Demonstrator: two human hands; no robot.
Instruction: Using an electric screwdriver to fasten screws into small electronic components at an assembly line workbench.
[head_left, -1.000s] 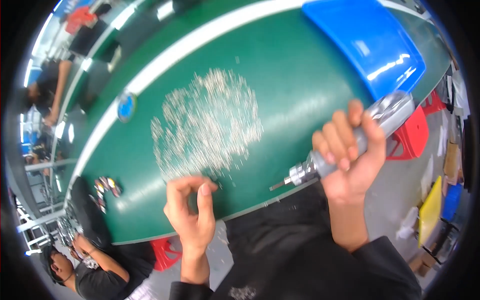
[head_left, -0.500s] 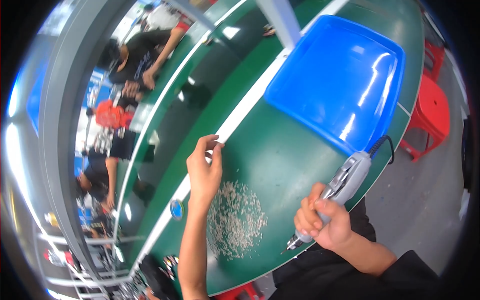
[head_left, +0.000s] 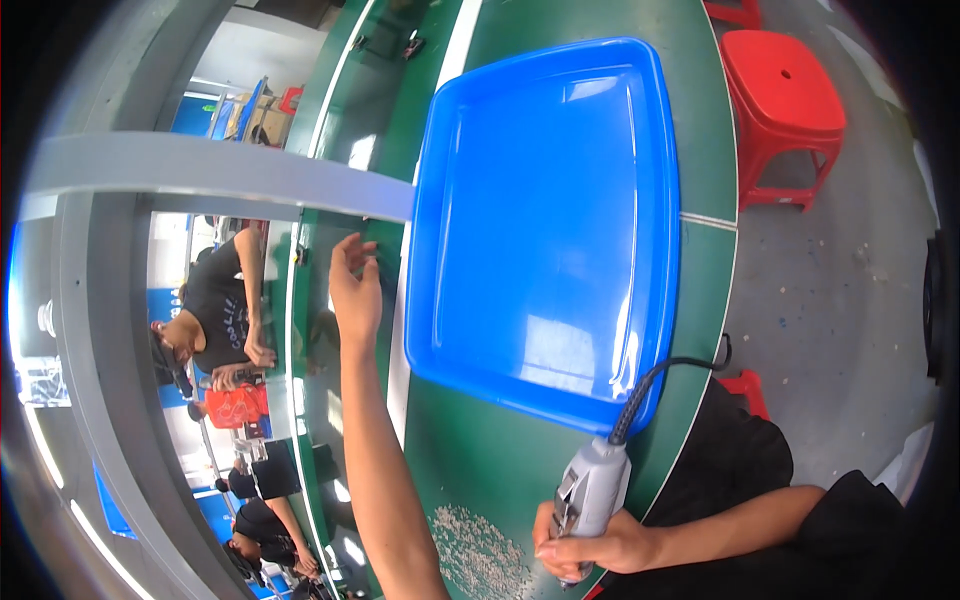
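Note:
My left hand (head_left: pixel 354 290) is stretched out past the white strip, over the darker green surface to the left of the blue tray. Its fingers are apart and slightly bent, with nothing visible in them. Near the front edge of the green table, my right hand (head_left: pixel 605 547) is wrapped around a grey electric screwdriver (head_left: pixel 600 485). The tool points down toward me, and its black cord (head_left: pixel 650 385) crosses the tray's near corner. Between my left forearm and the screwdriver lies a spread of tiny pale pieces (head_left: pixel 475 550), too small to name.
The large blue tray (head_left: pixel 540 200) takes up the middle of the green table (head_left: pixel 455 450). A grey metal post (head_left: pixel 220 178) juts in from the left above the table. Red stools (head_left: pixel 785 85) stand on the floor at the right. Co-workers (head_left: pixel 215 310) sit across the line.
The view has turned, so the tray and tiny pieces sit lower and farther left in it. My left hand has moved from near the pieces to beyond the white strip. The screwdriver stays in my right hand.

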